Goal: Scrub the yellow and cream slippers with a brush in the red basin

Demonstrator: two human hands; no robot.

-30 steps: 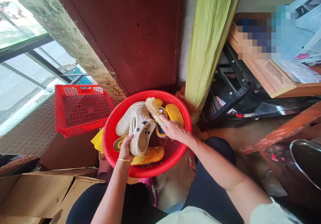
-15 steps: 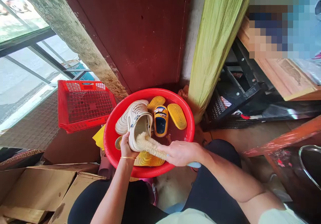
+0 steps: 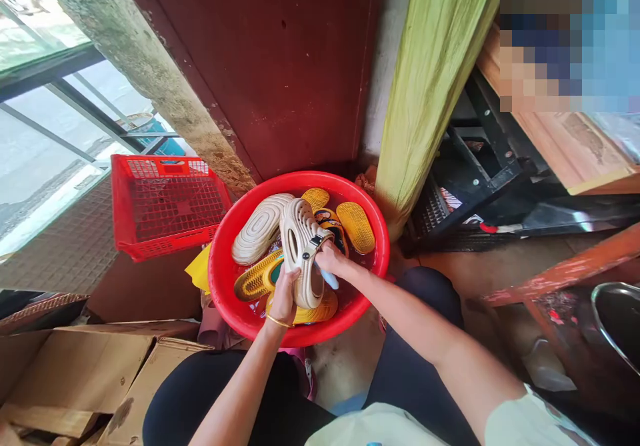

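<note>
My left hand (image 3: 284, 296) is closed around the heel side of a beige clog (image 3: 297, 229), which is tilted on its side above the red basin (image 3: 218, 299). My right hand (image 3: 331, 258) is closed on a scrub brush (image 3: 330, 281) and reaches into the clog's opening. Only the brush's light blue handle shows; its bristles are hidden inside the shoe. Another beige clog (image 3: 261, 229) lies sole up at the basin's left. Around it in the water are yellow slippers, one sole up (image 3: 356, 227) at the right and one (image 3: 257, 278) at the left.
A red plastic crate (image 3: 170, 199) stands left of the basin, with cardboard boxes (image 3: 85, 379) nearer me. Behind the basin is a dark red panel (image 3: 280, 66). A pale green cloth-like column (image 3: 430, 79) and a black metal frame (image 3: 493, 166) stand to the right.
The clog has turned onto its side and shifted right. My right hand has moved left and up, pushing the brush into the shoe, so the bristles no longer show.
</note>
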